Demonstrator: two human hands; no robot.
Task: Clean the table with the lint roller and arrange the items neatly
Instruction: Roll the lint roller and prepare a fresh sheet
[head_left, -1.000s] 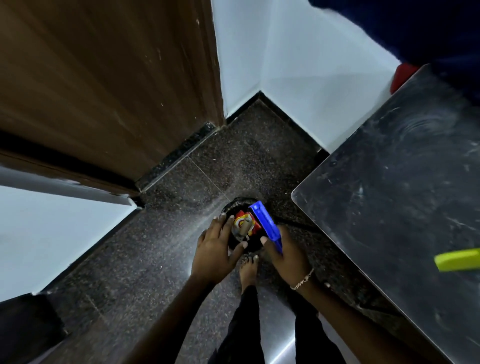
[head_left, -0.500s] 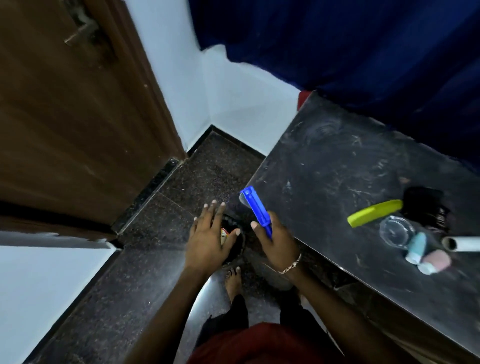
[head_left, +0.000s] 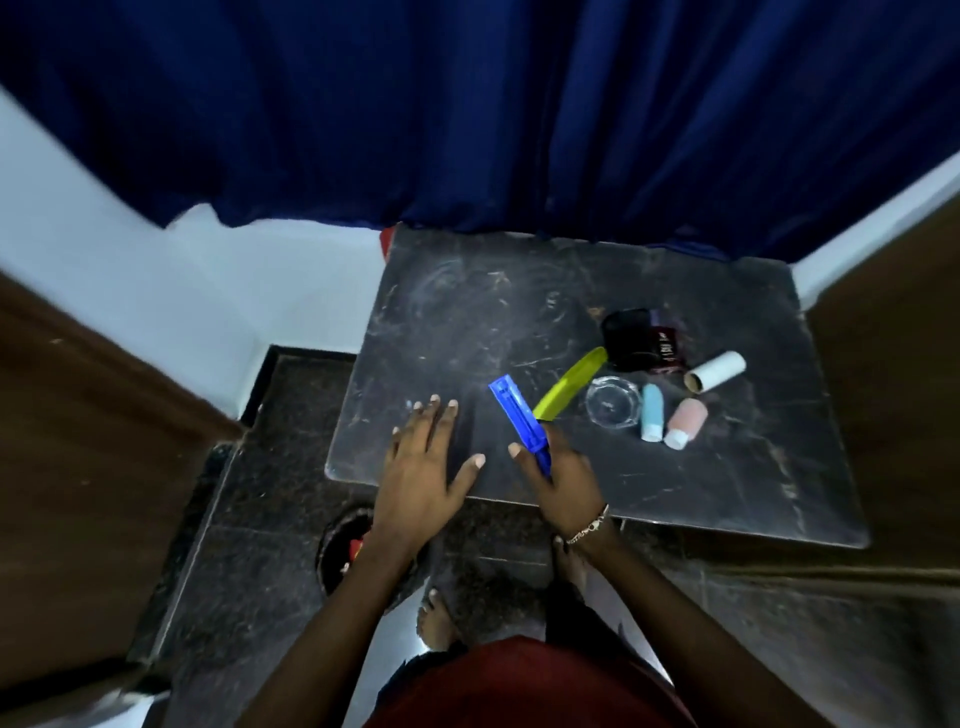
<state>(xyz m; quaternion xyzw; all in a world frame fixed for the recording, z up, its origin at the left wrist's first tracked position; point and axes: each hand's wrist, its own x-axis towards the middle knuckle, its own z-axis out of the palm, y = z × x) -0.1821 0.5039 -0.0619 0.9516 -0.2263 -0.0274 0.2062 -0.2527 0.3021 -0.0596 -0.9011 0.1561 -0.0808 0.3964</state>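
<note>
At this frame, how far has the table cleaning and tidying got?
Done: hard to tell; the table is still scuffed and smudged. In hand: the right hand grips the blue lint roller handle with no roll on it; the left hand is open over the table. Left: fitting the white roll, rolling, then arranging the yellow-green comb, glass dish, two small bottles and dark box, which are clustered loosely.

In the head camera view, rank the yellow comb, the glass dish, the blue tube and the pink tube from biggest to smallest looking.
1. yellow comb, longest
2. glass dish
3. pink tube and blue tube: similar length, pink looks wider; too close to rank firmly.
</note>
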